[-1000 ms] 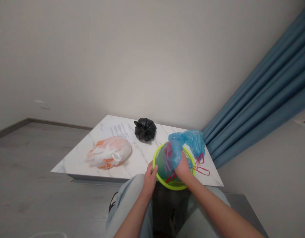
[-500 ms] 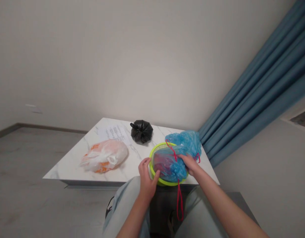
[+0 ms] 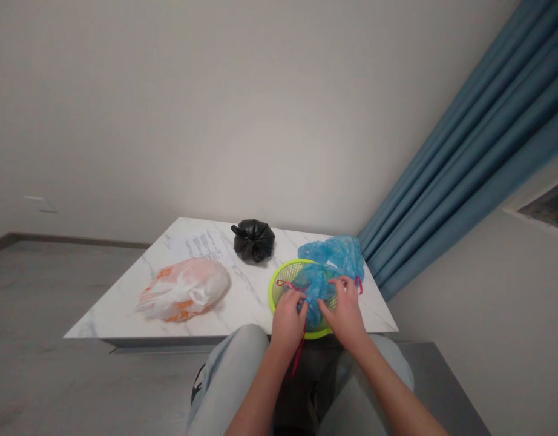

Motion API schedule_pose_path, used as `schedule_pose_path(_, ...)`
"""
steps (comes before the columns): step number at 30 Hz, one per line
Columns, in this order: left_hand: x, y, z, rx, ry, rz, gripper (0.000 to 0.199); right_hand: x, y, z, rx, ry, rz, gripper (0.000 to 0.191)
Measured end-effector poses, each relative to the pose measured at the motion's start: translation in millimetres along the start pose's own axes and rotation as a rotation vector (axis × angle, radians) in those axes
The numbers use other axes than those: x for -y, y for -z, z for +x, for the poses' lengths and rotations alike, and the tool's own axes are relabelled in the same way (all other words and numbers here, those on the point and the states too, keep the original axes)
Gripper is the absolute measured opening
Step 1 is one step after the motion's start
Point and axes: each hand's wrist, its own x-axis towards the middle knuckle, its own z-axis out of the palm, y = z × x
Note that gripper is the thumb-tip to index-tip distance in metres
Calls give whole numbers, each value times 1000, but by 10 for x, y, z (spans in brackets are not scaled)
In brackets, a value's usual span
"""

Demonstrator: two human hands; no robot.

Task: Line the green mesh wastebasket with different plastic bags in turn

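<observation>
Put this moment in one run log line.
left hand: on crumpled blue plastic bag; right hand: on same bag; bag: in round green mesh basket

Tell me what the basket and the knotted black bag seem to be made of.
The basket looks like glossy lime-green plastic, judging by its smooth molded rim and regular mesh wall. The black bag seems to be thin, shiny plastic film, given its sharp highlights and gathered creases; its contents are hidden.

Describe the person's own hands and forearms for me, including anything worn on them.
Both the left hand and the right hand are bare, without gloves. No sleeve shows on either forearm, and no watch or bracelet is visible on the wrists. I see no rings, though the fingers are too small and blurred to be sure.
</observation>
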Motion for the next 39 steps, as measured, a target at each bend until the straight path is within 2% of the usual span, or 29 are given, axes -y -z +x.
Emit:
schedule_pose_path(3, -113, -36, 74, -23, -10, -68, 9, 45, -9, -63, 281, 4, 138, 40)
schedule_pose_path(5, -160, -79, 94, 21, 13, -152, 5, 30, -43, -76, 372, -56, 257, 35)
schedule_pose_path(8, -158, -127, 78, 97, 50, -281, 13, -67, -83, -74, 291, -127, 386, 20)
schedule_pose_path(11, -97, -134, 42, 56, 108, -323, 23, -197, -93, -86, 174, -191, 540, 15)
schedule_pose_path(14, -54, -110, 25, 103, 193, -317, 32, -286, -91, -108, 164, -213, 608, 11)
schedule_pose_path(16, -62, -79, 28, 144, 212, -304, 22, -311, -88, -111, 199, -166, 589, 11)
schedule_pose_path(17, -75, -58, 33, 133, 204, -288, 13, -315, -87, -108, 216, -117, 554, 11)
schedule_pose_path(19, -107, -11, 42, 32, 181, -252, 5, -317, -85, -98, 231, 6, 438, 11)
schedule_pose_path(22, -126, 62, 47, -151, 173, -238, 13, -315, -79, -90, 191, 139, 268, 11)
schedule_pose_path(28, -10, 212, 2, -213, 251, -170, 18, -302, -31, -87, -84, 114, 234, 14)
schedule_pose_path(31, -38, 298, -9, -273, 250, -56, 20, -280, -46, -112, -36, 73, 334, 12)
schedule_pose_path(33, -115, 338, -4, -297, 157, 60, 14, -259, -80, -145, 26, -9, 411, 12)
schedule_pose_path(34, -156, 346, 1, -288, 95, 103, 10, -247, -99, -163, 44, -45, 445, 14)
schedule_pose_path(36, -211, 329, 10, -199, -10, 141, 17, -227, -128, -195, 69, -72, 514, 19)
schedule_pose_path(39, -187, 251, 2, -13, -48, 176, 25, -231, -139, -221, 128, -57, 644, 22)
